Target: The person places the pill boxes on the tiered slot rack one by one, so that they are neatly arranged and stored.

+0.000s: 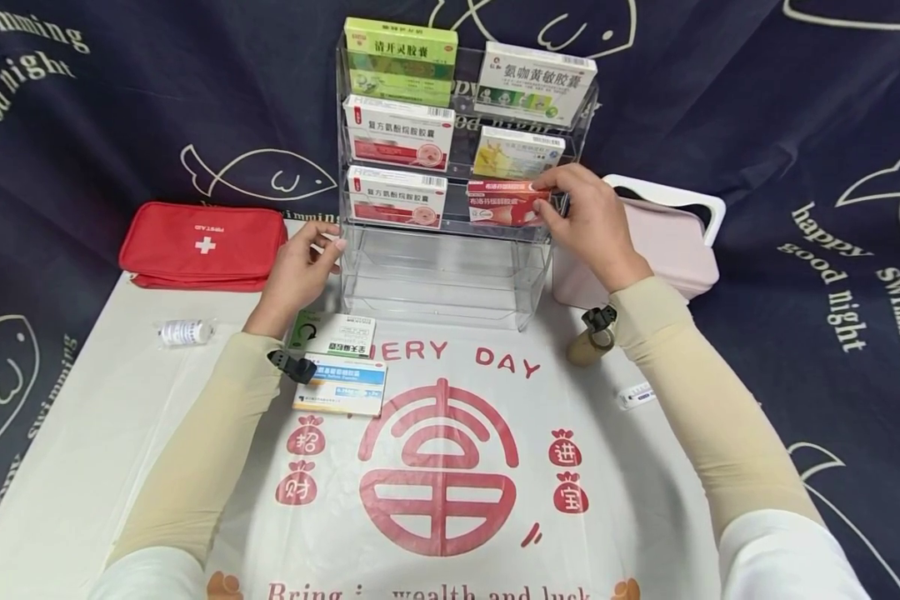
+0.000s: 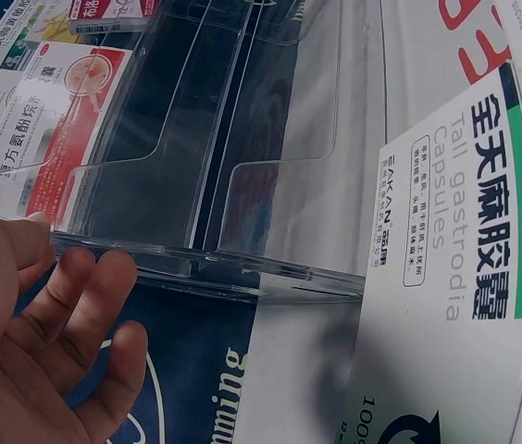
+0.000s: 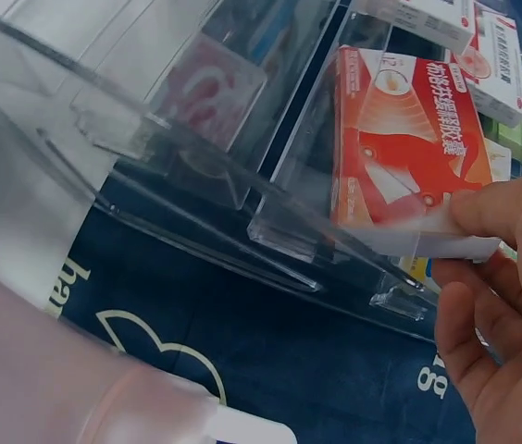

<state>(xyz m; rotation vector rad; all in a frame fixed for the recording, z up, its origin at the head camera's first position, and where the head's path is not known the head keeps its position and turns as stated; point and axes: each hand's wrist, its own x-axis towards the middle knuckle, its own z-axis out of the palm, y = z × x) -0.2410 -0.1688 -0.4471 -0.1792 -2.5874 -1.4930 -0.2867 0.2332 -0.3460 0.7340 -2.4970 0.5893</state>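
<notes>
So the right hand [image 1: 588, 218] has its fingertips pinched on the right end of a red and white box [image 1: 504, 202], which sits in the right-hand pocket of the third tier down on the clear acrylic rack [image 1: 450, 275]. From the right wrist view the box [image 3: 400, 153] looks part way into the pocket, its end poking past the front lip, thumb on top and fingers [image 3: 469, 328] below.

My take on doing this bit well: keep the box flat and square to the pocket walls, slide it sideways until the end clears the divider, then let it drop behind the lip. Acrylic is slick and light, so a hard shove could skid the whole rack back toward the cloth behind it.

That's what the left hand [image 1: 300, 271] looks to be for. It's open, fingers relaxed, resting at the rack's lower left front corner; in the left wrist view the fingertips [image 2: 76, 277] touch the bottom ledge. Pressing a little there should steady things.

On the white mat [image 1: 82, 433] near its front-left, two more boxes wait: a green and white box [image 1: 332, 334] and a blue and white box [image 1: 341, 392] just beside it. A red first aid pouch [image 1: 202, 244] sits at the mat's back-left corner.
</notes>
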